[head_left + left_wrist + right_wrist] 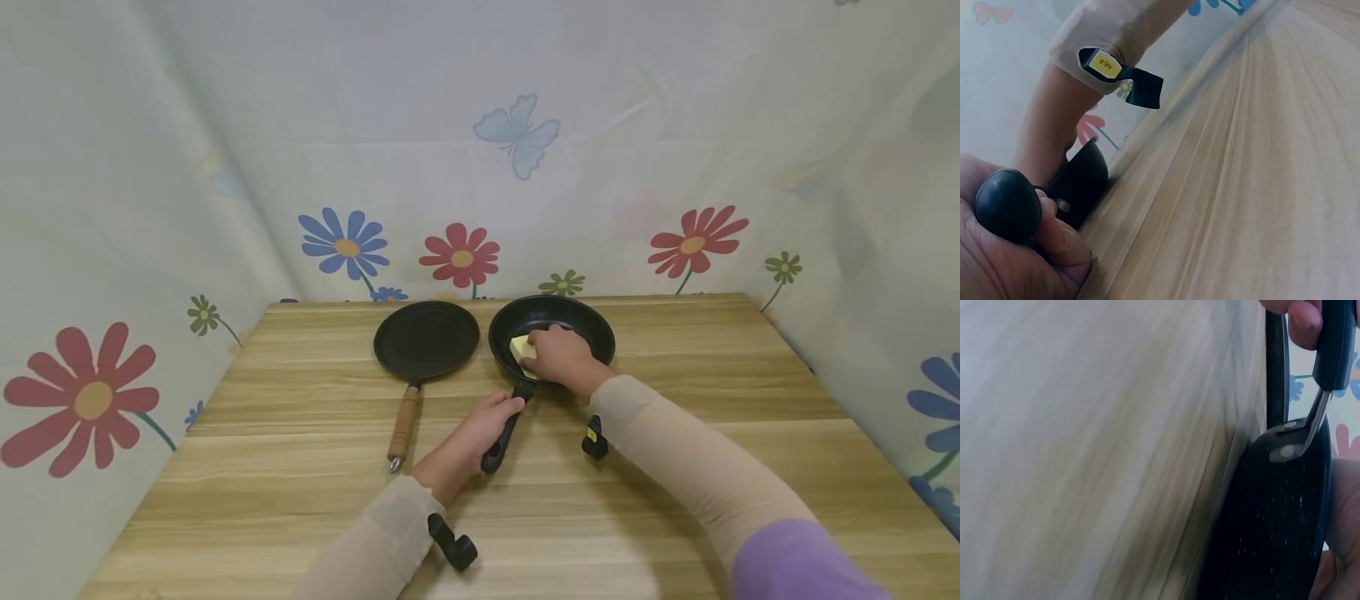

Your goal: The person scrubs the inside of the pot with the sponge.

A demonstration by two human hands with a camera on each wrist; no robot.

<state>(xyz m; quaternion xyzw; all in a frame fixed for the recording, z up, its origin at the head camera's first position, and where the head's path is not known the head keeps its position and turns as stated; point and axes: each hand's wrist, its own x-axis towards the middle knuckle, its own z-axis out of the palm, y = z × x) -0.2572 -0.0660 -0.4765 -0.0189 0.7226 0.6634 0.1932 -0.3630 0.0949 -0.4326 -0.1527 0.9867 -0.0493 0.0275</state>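
A deep black frying pan [504,318] stands on the table, right of centre. My left hand [486,427] grips its black handle [497,454]; the left wrist view shows the fingers wrapped round the handle [1007,206]. Inside the pan, my right hand [564,357] holds a pale yellow sponge [522,348] down near the left side, its fingers bent over it. In the right wrist view the pan's outer wall [1266,519] hides the sponge and most of the right hand [1346,519].
Left of the frying pan lies a flat black pan [426,340] with a wooden handle [405,421] pointing toward me. The wood-grain table [300,467] meets a flower-printed curtain [585,208] at its back edge. Each sleeve carries a small black mount [453,546].
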